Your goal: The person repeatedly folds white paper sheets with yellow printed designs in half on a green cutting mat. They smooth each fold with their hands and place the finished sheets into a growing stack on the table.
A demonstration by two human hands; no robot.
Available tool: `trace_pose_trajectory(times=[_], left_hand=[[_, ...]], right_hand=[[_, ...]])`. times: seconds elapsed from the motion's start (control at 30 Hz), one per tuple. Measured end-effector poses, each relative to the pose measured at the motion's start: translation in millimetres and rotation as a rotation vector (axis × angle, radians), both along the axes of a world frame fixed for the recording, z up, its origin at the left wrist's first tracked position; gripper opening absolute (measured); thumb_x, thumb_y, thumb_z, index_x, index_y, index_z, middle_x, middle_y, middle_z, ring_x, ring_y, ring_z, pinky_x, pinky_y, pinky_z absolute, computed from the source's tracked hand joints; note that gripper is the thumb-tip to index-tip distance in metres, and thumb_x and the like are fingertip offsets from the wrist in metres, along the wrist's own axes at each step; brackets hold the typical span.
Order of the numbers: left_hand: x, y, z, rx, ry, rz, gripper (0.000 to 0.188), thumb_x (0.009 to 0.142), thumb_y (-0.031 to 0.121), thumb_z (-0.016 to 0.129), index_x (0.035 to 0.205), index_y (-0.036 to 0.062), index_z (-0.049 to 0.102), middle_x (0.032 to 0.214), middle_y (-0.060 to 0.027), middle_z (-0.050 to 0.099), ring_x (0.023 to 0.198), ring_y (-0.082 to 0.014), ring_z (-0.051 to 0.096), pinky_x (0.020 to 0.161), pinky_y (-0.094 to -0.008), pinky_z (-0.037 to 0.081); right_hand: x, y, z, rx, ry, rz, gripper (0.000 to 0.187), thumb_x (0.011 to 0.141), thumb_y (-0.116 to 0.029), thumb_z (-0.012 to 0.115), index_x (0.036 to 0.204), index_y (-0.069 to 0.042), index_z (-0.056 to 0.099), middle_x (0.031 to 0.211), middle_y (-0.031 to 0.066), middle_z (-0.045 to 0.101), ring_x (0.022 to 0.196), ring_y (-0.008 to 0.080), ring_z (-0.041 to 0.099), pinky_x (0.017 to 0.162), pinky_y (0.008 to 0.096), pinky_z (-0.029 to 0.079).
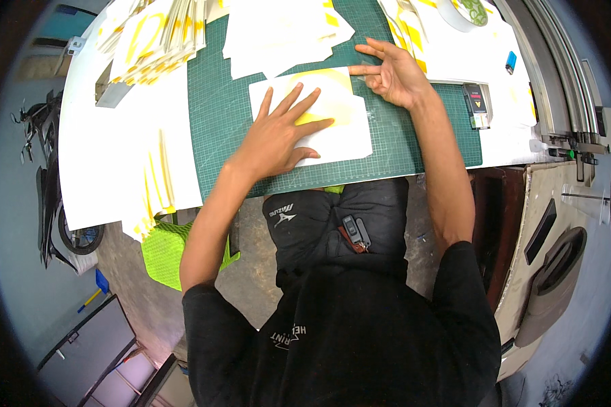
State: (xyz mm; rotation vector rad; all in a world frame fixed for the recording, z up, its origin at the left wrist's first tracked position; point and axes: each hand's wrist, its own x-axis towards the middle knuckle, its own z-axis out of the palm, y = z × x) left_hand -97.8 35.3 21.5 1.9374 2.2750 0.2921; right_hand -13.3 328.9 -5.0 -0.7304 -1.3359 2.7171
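On a green gridded cutting mat (394,139) laid over a white bench (108,176), a white sheet with a yellow area (349,142) lies flat near the mat's front edge, directly before the seated person. The left hand (282,132) rests palm down upon the sheet, its fingers spread wide and grasping nothing. The right hand (395,73) is at the sheet's upper right corner, one finger extended toward that corner and the others partly bent; whether it pinches anything cannot be told. Just beyond the sheet, a pile of white sheets (278,34) lies on the mat, its edges uneven. At the upper left, a thick stack of white-and-yellow pieces (159,41) stands beside a grey metal block (112,93); nearer the person, further yellow-marked pieces (157,173) lie along the bench's left part. To the right are a black box (476,105) at the mat's edge, a blue lighter (510,62) and, farther back, a roll of tape (465,13). Below the bench's front edge, a dark key fob (355,230) lies on the person's lap, and a bright green seat (163,254) stands to the left.
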Motion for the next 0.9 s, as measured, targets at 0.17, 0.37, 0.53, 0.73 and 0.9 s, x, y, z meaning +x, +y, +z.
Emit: trace_pose_trajectory(times=[0.17, 0.37, 0.53, 0.73, 0.9], left_hand=[[-11, 34, 15, -0.249, 0.106, -0.038, 0.094, 0.07, 0.054, 0.089, 0.156, 0.0424, 0.052, 0.176, -0.0132, 0.023, 0.163, -0.0408, 0.018, 0.129, -0.0693, 0.014], [-11, 52, 30, -0.393, 0.127, -0.048, 0.11, 0.062, 0.056, 0.094, 0.16, 0.0466, 0.044, 0.177, -0.0135, 0.023, 0.164, -0.0403, 0.013, 0.13, -0.0693, 0.013], [-14, 50, 30, -0.4, 0.107, -0.041, 0.111, 0.062, 0.055, 0.095, 0.16, 0.0475, 0.044, 0.177, -0.0133, 0.022, 0.164, -0.0408, 0.011, 0.129, -0.0703, 0.012], [-15, 53, 30, -0.412, 0.092, -0.059, 0.111, 0.061, 0.055, 0.096, 0.16, 0.0472, 0.044, 0.178, -0.0135, 0.02, 0.164, -0.0422, 0.01, 0.129, -0.0709, 0.011], [-20, 49, 20, -0.373, 0.079, -0.079, 0.113, 0.059, 0.059, 0.096, 0.159, 0.0459, 0.047, 0.177, -0.0129, 0.021, 0.165, -0.0417, 0.008, 0.127, -0.0732, 0.01]], right_hand=[[0, 0, 1, -0.01, 0.009, 0.009, 0.073, 0.103, -0.042, 0.065, 0.153, 0.003, 0.036, 0.117, 0.041, 0.066, 0.055, 0.0138, 0.067, 0.04, 0.0164, 0.052], [2, -5, 5, 0.229, -0.055, -0.019, 0.072, 0.095, -0.034, 0.077, 0.147, 0.004, 0.044, 0.115, 0.03, 0.069, 0.057, 0.0162, 0.065, 0.048, 0.0227, 0.05], [33, -33, 20, 1.464, 0.063, 0.274, 0.061, 0.082, -0.023, 0.088, 0.136, -0.007, 0.064, 0.107, 0.0104, 0.071, 0.082, 0.0153, 0.069, 0.067, 0.0296, 0.053], [36, -45, 22, 1.75, -0.059, 0.551, 0.118, 0.054, -0.054, 0.1, 0.158, -0.019, 0.054, 0.125, 0.0167, 0.06, 0.12, 0.0349, 0.059, 0.102, 0.0488, 0.046], [25, -46, 35, 1.874, -0.254, 0.64, 0.137, 0.047, -0.071, 0.097, 0.164, -0.023, 0.044, 0.123, 0.0181, 0.059, 0.124, 0.0359, 0.057, 0.101, 0.0539, 0.045]])
